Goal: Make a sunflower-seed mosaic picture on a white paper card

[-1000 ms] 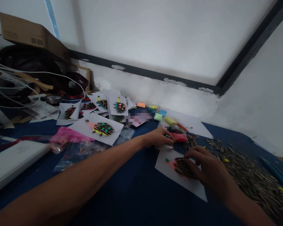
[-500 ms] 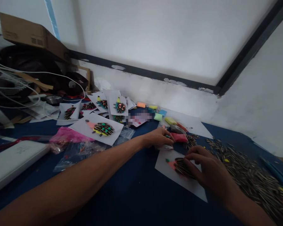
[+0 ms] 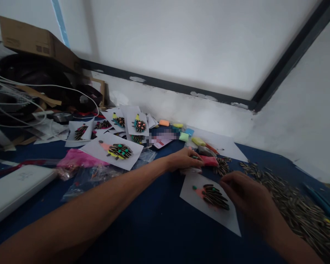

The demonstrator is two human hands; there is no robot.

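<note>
A sheet of white paper (image 3: 222,220) lies on the blue table, bearing a hedgehog figure (image 3: 216,198) of striped sunflower seeds with a pink clay face. One small green clay ball (image 3: 213,189) sits among its seeds and a green nose is at its tip. My right hand (image 3: 246,194) hovers just right of the figure, fingers curled together; whatever they hold, if anything, is hidden. Beyond the paper, my left hand (image 3: 184,160) is closed, a bit of green clay (image 3: 194,157) showing between its fingers. It is beside a red clay packet (image 3: 209,160).
Loose sunflower seeds (image 3: 299,209) spread over the right side. Coloured clay packets (image 3: 198,141) lie toward the wall. Finished hedgehog cards (image 3: 117,150), a pink bag (image 3: 81,158) and a white box (image 3: 22,189) are at left, with cables and a cardboard box (image 3: 27,38) behind.
My right hand has drawn back to the right from the hedgehog, and a green ball now shows on the seeds. My left hand has stayed nearly in place.
</note>
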